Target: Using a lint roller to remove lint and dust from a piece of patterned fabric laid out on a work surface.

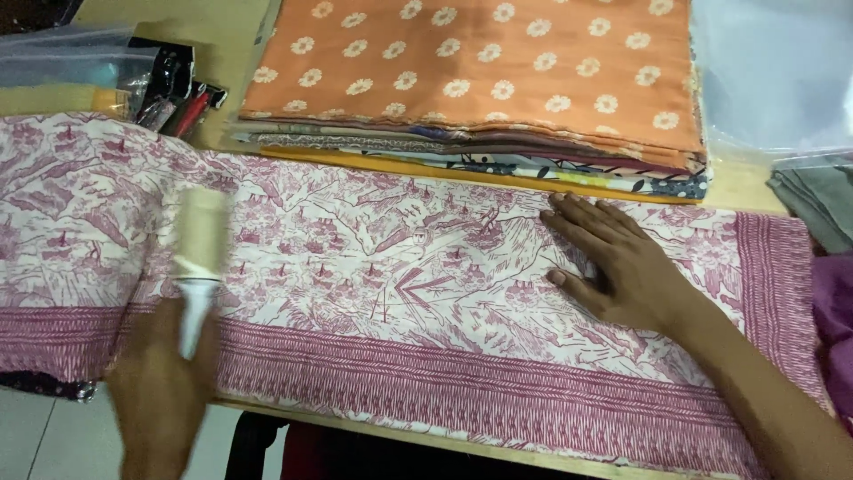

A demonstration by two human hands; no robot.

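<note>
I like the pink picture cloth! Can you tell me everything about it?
The pink-and-white cloth lies spread flat across the table. It looks like thin cotton, printed with dark pink hills and small scenes, with a striped band along its near and right edges. The right hand presses flat on it. The left hand holds a blurred white lint roller over it.

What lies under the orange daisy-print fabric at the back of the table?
The orange daisy-print fabric tops a stack of folded fabrics; only their edges show: brownish layers, a dark floral print, and a yellow piece at the bottom. Their full patterns are covered.
</note>
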